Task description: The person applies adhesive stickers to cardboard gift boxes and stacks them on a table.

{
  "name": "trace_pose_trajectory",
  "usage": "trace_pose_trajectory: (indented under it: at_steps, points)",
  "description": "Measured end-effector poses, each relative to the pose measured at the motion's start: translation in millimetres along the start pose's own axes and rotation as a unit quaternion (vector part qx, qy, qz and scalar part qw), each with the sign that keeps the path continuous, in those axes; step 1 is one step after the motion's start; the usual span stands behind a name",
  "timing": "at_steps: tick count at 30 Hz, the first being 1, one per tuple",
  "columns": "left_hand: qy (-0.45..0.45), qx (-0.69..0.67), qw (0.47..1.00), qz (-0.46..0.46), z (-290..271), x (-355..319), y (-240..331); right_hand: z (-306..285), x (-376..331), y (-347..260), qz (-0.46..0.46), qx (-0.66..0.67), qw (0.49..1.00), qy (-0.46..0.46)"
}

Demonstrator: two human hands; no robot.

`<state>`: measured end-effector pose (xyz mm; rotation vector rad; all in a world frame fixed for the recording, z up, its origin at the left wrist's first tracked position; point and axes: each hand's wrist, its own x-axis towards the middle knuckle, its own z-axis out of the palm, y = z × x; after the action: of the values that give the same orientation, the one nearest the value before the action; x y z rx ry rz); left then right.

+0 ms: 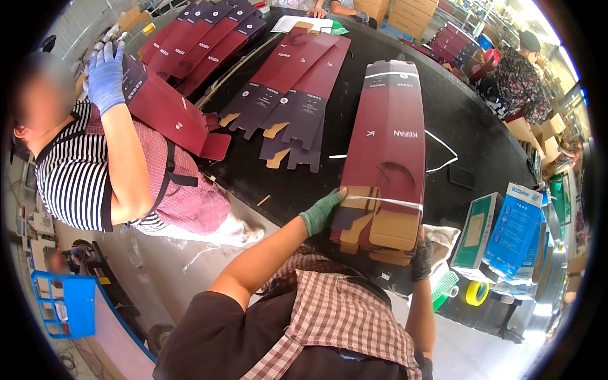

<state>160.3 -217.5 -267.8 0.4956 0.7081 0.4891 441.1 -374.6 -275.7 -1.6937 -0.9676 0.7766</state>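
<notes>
A strapped bundle of flat maroon carton blanks [387,149] lies lengthwise on the black table [468,120]. My left hand [323,212], in a green glove, grips the bundle's near left edge. My right hand [422,256], in a dark glove, holds its near right corner, where brown cardboard flaps show. A clear plastic strap crosses the bundle near my hands.
Loose maroon blanks [288,88] fan across the table's middle, and more lie at the far left [202,38]. A person to my left, wearing a blue glove [105,76], lifts a maroon blank [168,111]. Blue and green boxes [503,231], tape rolls [476,292] and another seated person [522,79] are on the right.
</notes>
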Motion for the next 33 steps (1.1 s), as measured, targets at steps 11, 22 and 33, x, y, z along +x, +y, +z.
trace_pose_trajectory:
  at_steps: [11,22,33]
  points:
    - [-0.082,-0.136,0.987,0.022,-6,3,-41,0,-3,-84,0.071,0.078,0.994,-0.023]
    - [-0.045,-0.057,0.996,0.060,-15,-18,-45,32,-10,-70,0.105,0.041,0.989,-0.093]
    - [0.109,0.074,0.972,0.197,-33,-11,-4,30,-3,-70,0.037,-0.003,0.994,-0.104]
